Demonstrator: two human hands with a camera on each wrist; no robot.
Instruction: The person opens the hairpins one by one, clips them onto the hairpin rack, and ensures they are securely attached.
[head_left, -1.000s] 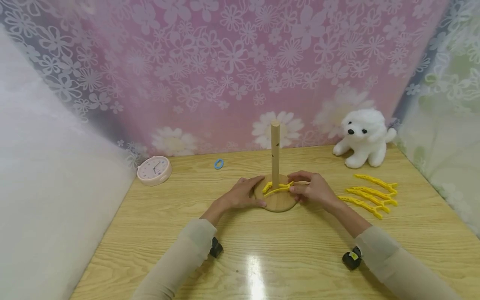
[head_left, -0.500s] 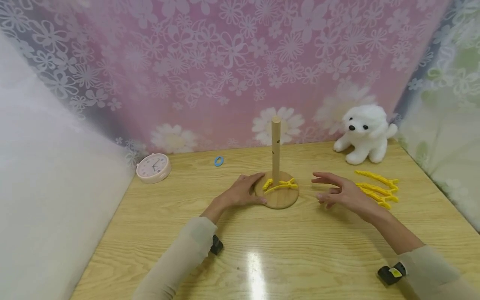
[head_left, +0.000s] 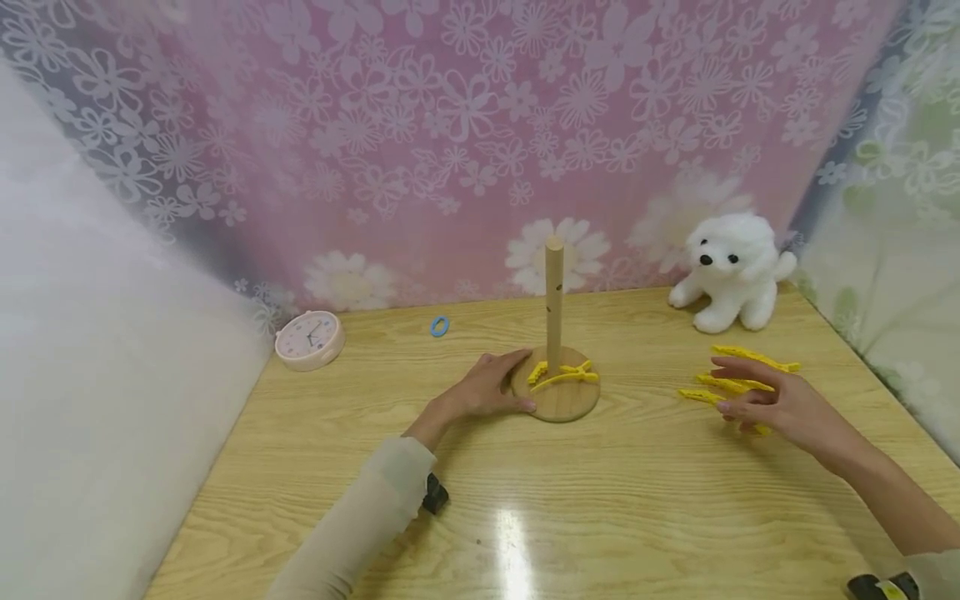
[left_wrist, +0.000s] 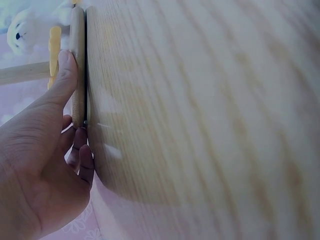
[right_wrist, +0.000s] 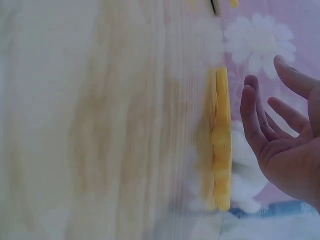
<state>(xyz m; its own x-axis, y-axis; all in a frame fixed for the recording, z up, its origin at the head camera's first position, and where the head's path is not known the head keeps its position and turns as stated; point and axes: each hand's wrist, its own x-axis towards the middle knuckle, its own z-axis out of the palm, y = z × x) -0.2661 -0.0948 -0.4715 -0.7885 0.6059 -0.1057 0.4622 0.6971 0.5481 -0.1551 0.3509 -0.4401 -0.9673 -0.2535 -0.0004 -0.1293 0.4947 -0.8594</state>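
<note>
My left hand [head_left: 487, 387] grips the left rim of a round wooden base [head_left: 558, 408]; in the left wrist view, the thumb lies on top of its edge. An upright wooden post [head_left: 554, 308] with small dark holes rises from this base. Around the post's foot lie thin yellow branch-shaped pieces [head_left: 566, 379] with a forked end. Over at the right, my right hand [head_left: 787, 408] hovers with loosely spread fingers above several similar yellow pieces [head_left: 750, 358], partly hiding them. In the right wrist view, a gap separates the fingers from a yellow piece [right_wrist: 222, 140] on the table.
A white plush dog [head_left: 727, 271] sits at the back right of the wooden table [head_left: 420, 533]. Near the back edge lies a small blue ring [head_left: 439, 326]. The pink round clock [head_left: 309, 340] is at the back left. A pink flowered cloth [head_left: 420, 150] hangs behind.
My right hand has let go of the yellow piece on the base and moved right, over the other yellow pieces. My left hand keeps its place on the base.
</note>
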